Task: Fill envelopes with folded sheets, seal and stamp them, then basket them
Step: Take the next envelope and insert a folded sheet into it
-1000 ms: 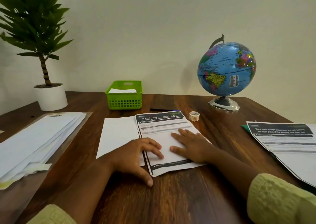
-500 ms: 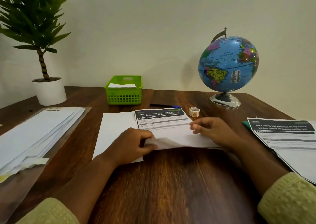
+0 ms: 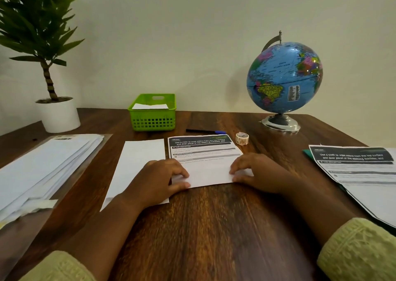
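Note:
A printed sheet (image 3: 204, 152) lies at the table's middle with its lower part folded up over itself, blank side showing. My left hand (image 3: 159, 180) presses on the fold's left end, fingertips on the flap and thumb along the near crease. My right hand (image 3: 260, 173) presses the right end the same way. A white envelope (image 3: 137, 162) lies flat just left of the sheet, partly under my left hand. A green basket (image 3: 153, 122) at the back holds a white envelope. A small sticker roll (image 3: 242, 138) stands behind the sheet.
A stack of white envelopes (image 3: 42, 169) in a clear sleeve lies at the left. More printed sheets (image 3: 362, 173) lie at the right edge. A pen (image 3: 203, 131), a globe (image 3: 284, 79) and a potted plant (image 3: 56, 115) stand along the back.
The sheet's lower edge, flat a second ago, was lifted by my left hand and folded up over the page. Both hands now press the fold down.

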{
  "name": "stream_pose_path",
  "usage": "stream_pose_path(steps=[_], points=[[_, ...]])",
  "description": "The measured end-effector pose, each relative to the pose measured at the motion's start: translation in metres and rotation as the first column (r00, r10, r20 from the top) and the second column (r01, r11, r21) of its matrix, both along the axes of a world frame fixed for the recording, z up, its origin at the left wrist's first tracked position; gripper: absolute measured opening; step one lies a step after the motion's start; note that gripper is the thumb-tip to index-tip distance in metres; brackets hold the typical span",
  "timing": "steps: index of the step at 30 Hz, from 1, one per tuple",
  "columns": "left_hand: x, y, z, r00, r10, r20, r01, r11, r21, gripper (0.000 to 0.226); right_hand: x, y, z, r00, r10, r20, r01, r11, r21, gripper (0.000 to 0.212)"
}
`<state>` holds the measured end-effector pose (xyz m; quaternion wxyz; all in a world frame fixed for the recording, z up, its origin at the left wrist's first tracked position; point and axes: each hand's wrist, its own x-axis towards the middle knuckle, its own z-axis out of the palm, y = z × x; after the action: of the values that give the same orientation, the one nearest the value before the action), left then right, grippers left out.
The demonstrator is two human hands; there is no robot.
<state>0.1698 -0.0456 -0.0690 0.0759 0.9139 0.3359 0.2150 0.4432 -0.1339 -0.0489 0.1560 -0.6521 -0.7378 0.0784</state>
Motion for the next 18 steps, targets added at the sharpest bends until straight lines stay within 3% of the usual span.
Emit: stream_pose_path(steps=[4, 9, 12, 15, 18], points=[[0.001, -0.003, 0.003, 0.998, -0.005, -0.070, 0.008, 0.999, 0.039, 0.051, -0.001, -0.002, 0.000, 1.000, 0.000, -0.025, -0.002, 0.998, -0.057, 0.039], [0.006, -0.011, 0.009, 0.987, -0.052, -0.154, 0.089, 0.965, 0.245, 0.034, -0.004, -0.004, 0.003, 1.000, 0.011, -0.009, -0.012, 0.998, -0.059, 0.040], [0.011, -0.019, 0.010, 0.980, -0.077, -0.181, 0.150, 0.886, 0.438, 0.023, -0.004, -0.005, 0.004, 1.000, 0.003, 0.005, -0.003, 0.998, -0.061, 0.041], [0.011, -0.025, 0.012, 0.998, -0.066, -0.019, 0.067, 0.873, 0.483, 0.014, -0.004, -0.008, 0.008, 1.000, 0.012, -0.024, -0.011, 1.000, 0.011, 0.037], [0.007, -0.021, 0.013, 0.952, -0.001, 0.307, -0.081, 0.963, 0.255, 0.010, 0.000, -0.012, 0.012, 0.966, -0.026, -0.256, 0.065, 0.987, 0.146, 0.032]])
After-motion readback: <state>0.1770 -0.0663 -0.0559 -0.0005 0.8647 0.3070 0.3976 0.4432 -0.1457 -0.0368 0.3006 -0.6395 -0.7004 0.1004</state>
